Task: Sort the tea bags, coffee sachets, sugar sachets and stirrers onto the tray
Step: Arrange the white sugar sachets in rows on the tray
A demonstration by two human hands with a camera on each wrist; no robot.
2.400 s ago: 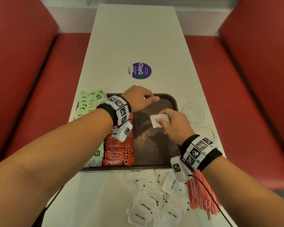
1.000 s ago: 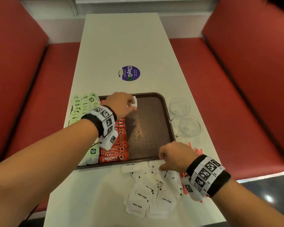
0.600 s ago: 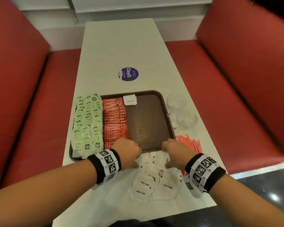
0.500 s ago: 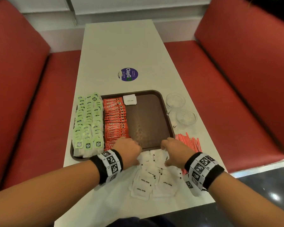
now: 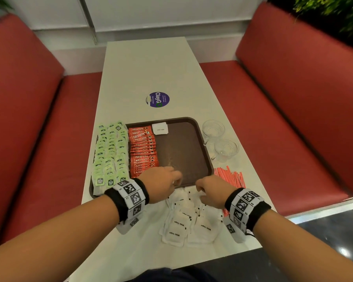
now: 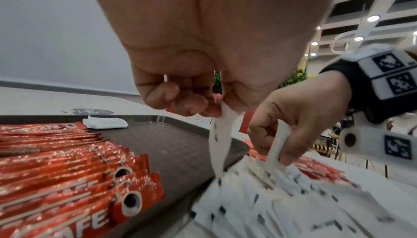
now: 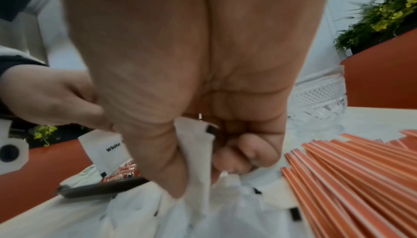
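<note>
Seen from above, both hands hover over a pile of sugar sachets (image 5: pixel 189 218) on the table (image 5: pixel 147 74), just before the brown tray (image 5: pixel 183 151), fingers hidden. The wrist cameras reveal the grips: the left hand (image 6: pixel 203 54) pinches one sachet (image 6: pixel 220 138) hanging by its corner, the right hand (image 7: pixel 192 81) clasps another (image 7: pixel 196 161). Tea bags (image 5: pixel 110 151) and coffee sachets (image 5: pixel 143 149) line the tray; stirrers (image 5: pixel 230 177) lie beside it.

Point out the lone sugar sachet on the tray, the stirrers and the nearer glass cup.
lone sugar sachet (image 5: pixel 159 128), head view, middle of its white face.
stirrers (image 5: pixel 231 177), head view, middle of the red bundle on the table.
nearer glass cup (image 5: pixel 226 149), head view, inside of its bowl.
</note>
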